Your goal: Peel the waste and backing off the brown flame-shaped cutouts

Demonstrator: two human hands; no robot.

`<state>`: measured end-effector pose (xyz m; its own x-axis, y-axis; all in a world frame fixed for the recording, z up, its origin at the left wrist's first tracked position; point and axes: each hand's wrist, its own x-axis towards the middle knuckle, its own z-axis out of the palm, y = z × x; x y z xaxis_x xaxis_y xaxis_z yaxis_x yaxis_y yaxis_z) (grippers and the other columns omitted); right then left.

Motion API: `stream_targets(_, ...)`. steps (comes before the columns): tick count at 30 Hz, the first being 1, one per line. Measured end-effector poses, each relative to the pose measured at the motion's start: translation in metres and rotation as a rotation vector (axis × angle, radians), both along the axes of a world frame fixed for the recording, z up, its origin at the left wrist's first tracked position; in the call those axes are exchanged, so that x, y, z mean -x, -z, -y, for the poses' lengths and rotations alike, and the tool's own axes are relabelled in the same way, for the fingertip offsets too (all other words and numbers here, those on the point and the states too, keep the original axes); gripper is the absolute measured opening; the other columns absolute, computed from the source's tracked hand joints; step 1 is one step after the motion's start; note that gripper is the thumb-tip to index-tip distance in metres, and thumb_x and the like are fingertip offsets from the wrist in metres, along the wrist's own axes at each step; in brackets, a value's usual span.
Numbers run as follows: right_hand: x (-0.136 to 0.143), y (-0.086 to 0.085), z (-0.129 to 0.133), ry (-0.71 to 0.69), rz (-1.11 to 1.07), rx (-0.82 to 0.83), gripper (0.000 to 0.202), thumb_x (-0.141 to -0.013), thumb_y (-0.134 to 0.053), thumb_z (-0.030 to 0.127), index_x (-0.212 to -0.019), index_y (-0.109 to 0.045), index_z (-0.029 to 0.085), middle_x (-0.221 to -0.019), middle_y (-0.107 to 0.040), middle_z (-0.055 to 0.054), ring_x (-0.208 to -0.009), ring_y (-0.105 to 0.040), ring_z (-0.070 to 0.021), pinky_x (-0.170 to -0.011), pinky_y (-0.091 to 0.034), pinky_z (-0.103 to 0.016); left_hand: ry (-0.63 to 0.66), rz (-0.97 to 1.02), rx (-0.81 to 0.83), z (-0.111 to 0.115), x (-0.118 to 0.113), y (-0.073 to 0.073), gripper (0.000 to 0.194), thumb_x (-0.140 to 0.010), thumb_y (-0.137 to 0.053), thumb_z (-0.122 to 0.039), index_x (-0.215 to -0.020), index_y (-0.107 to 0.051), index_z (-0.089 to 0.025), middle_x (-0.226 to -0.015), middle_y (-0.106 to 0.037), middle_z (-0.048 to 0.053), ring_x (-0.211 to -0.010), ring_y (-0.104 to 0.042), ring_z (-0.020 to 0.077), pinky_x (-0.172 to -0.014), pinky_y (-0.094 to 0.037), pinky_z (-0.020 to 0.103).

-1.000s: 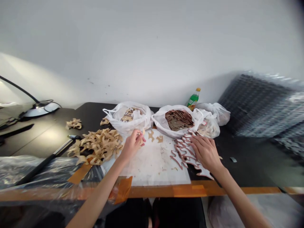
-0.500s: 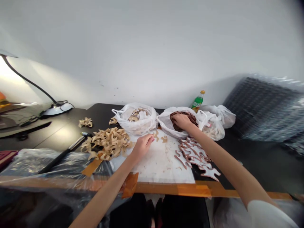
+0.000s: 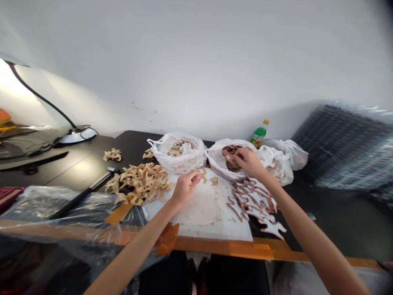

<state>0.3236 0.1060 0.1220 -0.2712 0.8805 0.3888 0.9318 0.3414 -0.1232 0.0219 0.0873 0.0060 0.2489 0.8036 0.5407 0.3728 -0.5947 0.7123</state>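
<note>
My right hand (image 3: 250, 161) is over the mouth of a white plastic bag (image 3: 213, 157) of brown pieces, its fingers closed on a reddish-brown cut-out piece (image 3: 227, 156). Over the white board (image 3: 196, 225), my left hand (image 3: 186, 187) has its fingers pinched together; what they hold, if anything, is hidden. Beside its fingertips lie two small tan pieces, one wavy (image 3: 203, 176) and one farther right (image 3: 214, 181). A heap of curled tan paper pieces (image 3: 143, 182) lies left of the board. White-faced, brown-edged cut-outs (image 3: 253, 200) overlap in a pile below my right forearm.
Another white bag (image 3: 179, 162) of tan pieces stands behind the board. A green bottle (image 3: 259, 134) and knotted bags (image 3: 281, 164) are at the back right, near a wrapped dark stack (image 3: 344, 143). A black-handled tool (image 3: 82, 196) and a lamp (image 3: 76, 135) are on the left.
My right hand has risen a little from inside the bag and moved right, now with a brown piece in its fingers. My left hand stays nearly in place.
</note>
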Motion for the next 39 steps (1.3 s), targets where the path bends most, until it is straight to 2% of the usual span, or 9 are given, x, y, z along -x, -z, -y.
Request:
stream_targets(3,0.010,0.004,0.038,-0.145,-0.467,0.261,0.031,-0.103,-0.052,0.044,-0.085,-0.060,0.020,-0.072,-0.059,0.001,-0.064,-0.049,-0.0148,-0.061,-0.039,-0.027,-0.037,0.069,0.000,0.002,0.001,-0.006,0.030,-0.104,-0.056,-0.039,-0.107,-0.077,-0.017,-0.099,-0.081,0.010,-0.083,-0.073,0.0222,-0.071,-0.052,0.028)
stream_targets(6,0.028,0.023,0.068,-0.268,-0.743,0.538,0.035,-0.101,-0.058,0.054,-0.091,-0.061,0.021,-0.070,-0.055,0.005,-0.057,-0.042,-0.0109,-0.053,-0.033,-0.023,-0.039,0.131,0.006,0.006,0.001,-0.011,0.030,-0.103,-0.060,-0.040,-0.103,-0.079,-0.017,-0.097,-0.080,0.009,-0.084,-0.072,0.0228,-0.078,-0.053,0.031)
stream_targets(11,0.065,0.068,0.088,-0.411,-0.646,0.819,0.033,-0.099,-0.065,0.050,-0.090,-0.071,0.018,-0.073,-0.067,0.002,-0.060,-0.053,-0.0124,-0.055,-0.037,-0.023,0.034,0.225,0.172,0.010,0.000,-0.018,0.040,-0.103,-0.056,-0.052,-0.092,-0.073,-0.018,-0.079,-0.069,0.004,-0.074,-0.062,0.0190,-0.071,-0.047,0.028)
stream_targets(14,0.077,0.081,0.091,-0.428,-0.409,0.702,0.024,-0.098,-0.068,0.038,-0.085,-0.074,0.019,-0.075,-0.071,0.000,-0.066,-0.060,-0.0145,-0.060,-0.041,-0.024,0.112,0.249,0.260,0.009,-0.001,-0.018,0.049,-0.105,-0.051,-0.055,-0.076,-0.065,-0.018,-0.073,-0.065,0.003,-0.071,-0.060,0.0167,-0.073,-0.049,0.028)
stream_targets(17,0.080,0.078,0.086,-0.355,-0.287,0.466,0.016,-0.097,-0.069,0.033,-0.090,-0.076,0.020,-0.079,-0.074,-0.001,-0.069,-0.064,-0.0158,-0.064,-0.043,-0.026,0.189,0.265,0.327,0.009,-0.004,-0.015,0.048,-0.104,-0.053,-0.055,-0.080,-0.068,-0.017,-0.078,-0.071,0.005,-0.078,-0.067,0.0189,-0.079,-0.054,0.030)
stream_targets(21,0.086,0.076,0.071,-0.230,-0.572,0.077,0.021,-0.102,-0.061,0.030,-0.112,-0.075,0.019,-0.091,-0.076,-0.005,-0.073,-0.066,-0.0175,-0.067,-0.049,-0.028,0.381,0.434,0.550,0.014,-0.012,-0.009,0.042,-0.098,-0.066,-0.053,-0.106,-0.077,-0.013,-0.103,-0.079,0.013,-0.097,-0.075,0.0263,-0.093,-0.059,0.039)
stream_targets(24,0.093,0.081,0.065,-0.186,-0.685,-0.107,0.024,-0.103,-0.060,0.032,-0.116,-0.075,0.018,-0.092,-0.075,-0.007,-0.073,-0.066,-0.0184,-0.065,-0.052,-0.029,0.479,0.489,0.636,0.020,-0.017,-0.008,0.042,-0.096,-0.071,-0.049,-0.119,-0.078,-0.014,-0.121,-0.078,0.016,-0.108,-0.075,0.0303,-0.103,-0.058,0.047)
stream_targets(31,0.098,0.090,0.071,-0.158,-0.720,-0.242,0.022,-0.105,-0.060,0.027,-0.112,-0.080,0.022,-0.094,-0.076,-0.008,-0.084,-0.070,-0.0214,-0.077,-0.058,-0.034,0.580,0.461,0.652,0.029,-0.021,-0.007,0.044,-0.099,-0.069,-0.044,-0.135,-0.073,-0.020,-0.147,-0.067,0.013,-0.134,-0.064,0.0340,-0.115,-0.052,0.051)
stream_targets(39,0.093,0.100,0.077,-0.157,-0.605,-0.260,0.027,-0.108,-0.055,0.026,-0.118,-0.079,0.023,-0.096,-0.078,-0.009,-0.085,-0.074,-0.0208,-0.079,-0.061,-0.032,0.557,0.328,0.610,0.036,-0.020,-0.010,0.047,-0.103,-0.062,-0.041,-0.144,-0.067,-0.019,-0.140,-0.071,0.015,-0.131,-0.065,0.0336,-0.112,-0.054,0.046)
